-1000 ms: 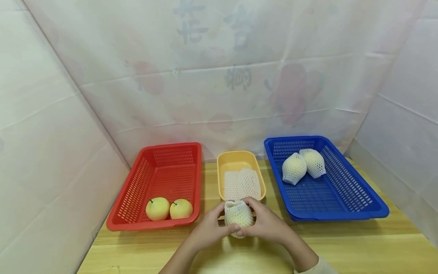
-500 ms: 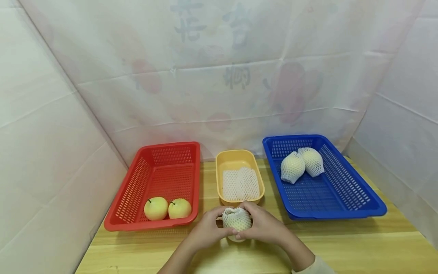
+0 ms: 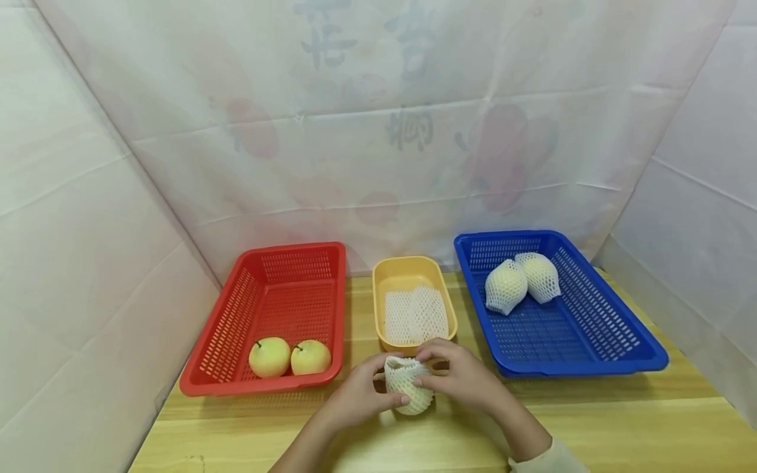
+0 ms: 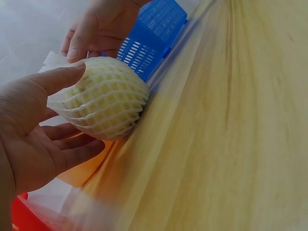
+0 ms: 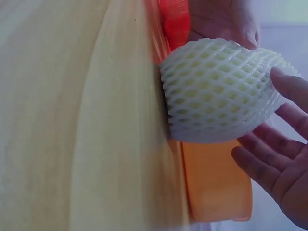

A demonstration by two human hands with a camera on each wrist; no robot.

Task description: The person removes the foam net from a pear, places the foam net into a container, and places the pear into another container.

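Note:
A pale yellow pear in a white foam net sleeve [image 3: 412,389] stands at the front middle of the wooden table, the sleeve's loose open end at the top. From its left side my left hand [image 3: 357,396] holds it, thumb across the front and fingers behind. My right hand [image 3: 467,376] grips the upper right of the sleeve between thumb and fingers. Close up in the left wrist view, the netting on the pear [image 4: 108,98] reaches down near the tabletop. The right wrist view shows my right thumb on the sleeve [image 5: 219,94], with the fingers on the far side.
A red basket [image 3: 340,295] at left holds two bare pears [image 3: 270,357]. Behind my hands, a yellow tray [image 3: 408,265] contains flat foam sleeves [image 3: 416,315]. At right, a blue basket [image 3: 568,368] holds two sleeved pears [image 3: 506,287]. White cloth encloses the table.
The foam sleeve has come down over the pear's lower part. My right thumb has moved up from the lower front to the sleeve's upper side, while my left hand stays around it.

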